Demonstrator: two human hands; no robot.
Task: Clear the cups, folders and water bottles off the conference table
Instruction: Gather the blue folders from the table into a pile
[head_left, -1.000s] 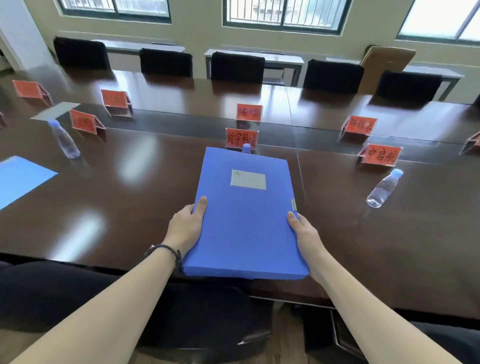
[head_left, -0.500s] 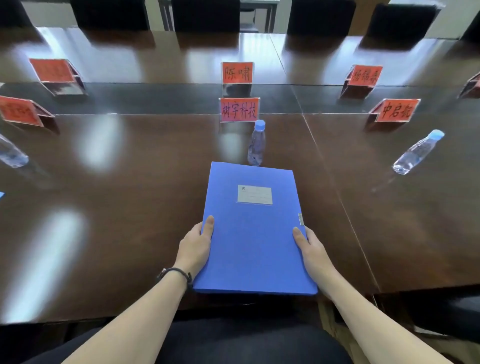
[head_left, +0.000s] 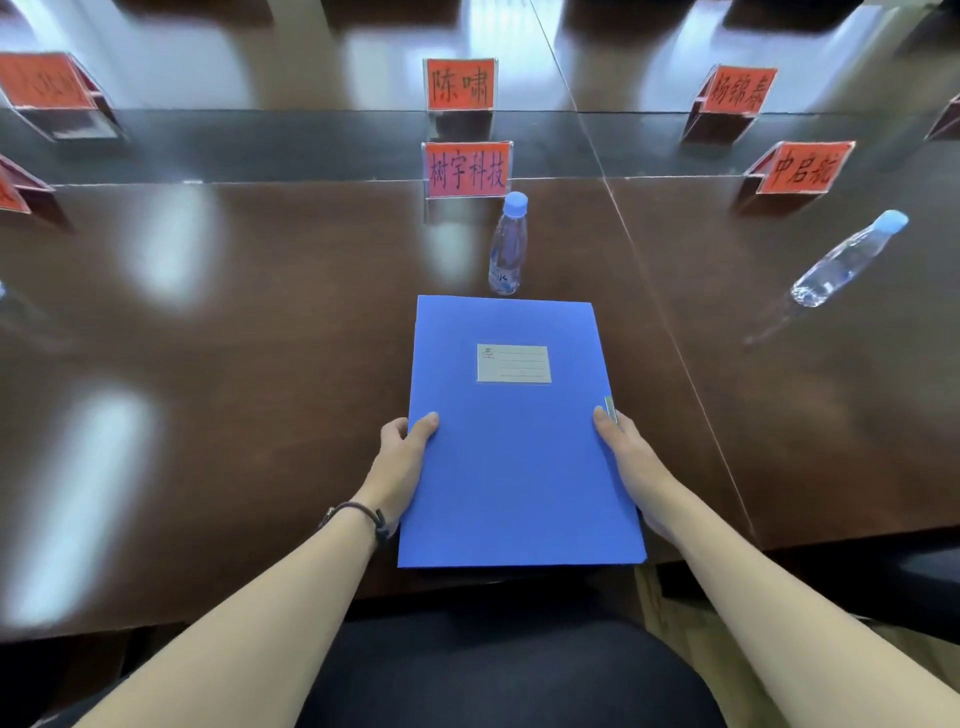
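A blue folder (head_left: 517, 447) with a white label lies flat at the near edge of the dark wooden conference table (head_left: 234, 364), slightly overhanging it. My left hand (head_left: 402, 462) grips its left edge, thumb on top. My right hand (head_left: 631, 462) grips its right edge the same way. Just beyond the folder's far edge stands a clear water bottle (head_left: 508, 244) with a blue cap. A second water bottle (head_left: 844, 260) stands on the table at the right. At the left edge a blurred bottle (head_left: 21, 317) is barely visible.
Red name cards stand along the table's middle: one (head_left: 466, 169) right behind the near bottle, another (head_left: 461, 84) beyond it, two at the right (head_left: 800, 167) (head_left: 736, 89), others at the left (head_left: 44, 80). A dark chair seat (head_left: 493, 670) is below the table edge.
The view has tilted down and moved closer to the table. The bottle behind the folder came into sight. Both hands keep their hold on the folder's sides.
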